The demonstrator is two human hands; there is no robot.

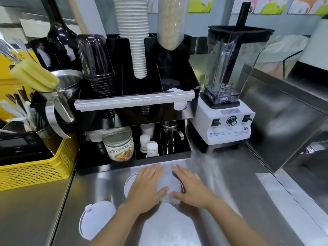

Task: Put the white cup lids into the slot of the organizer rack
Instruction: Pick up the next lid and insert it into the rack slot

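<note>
Both hands are down on the steel counter (230, 174) in front of the black organizer rack (192, 103). Left hand (147, 188) lies flat with fingers stretched forward, thumb pressing the near edge of a white cup lid (167, 183). Right hand (191, 185) mirrors it on the other side, fingers spread, thumb on the same lid, so I'm pinning that lid between the two hands rather than lifting it. Blur is heavy there; I think a dark rim shows at the lid's right edge but can't tell what it is. A second lid (128, 185) peeks out from under the left hand, flat on the counter. A third lid (96, 219) lies flat, nearer me and to the left, apart from both hands. One more white lid (174, 90) sits up in the rack's right compartment behind the silver rail (134, 101). White paper cup stack (136, 41) stands in the rack's middle slot. Blender (230, 86) stands just right of the rack, yellow basket (35, 167) to its left
</note>
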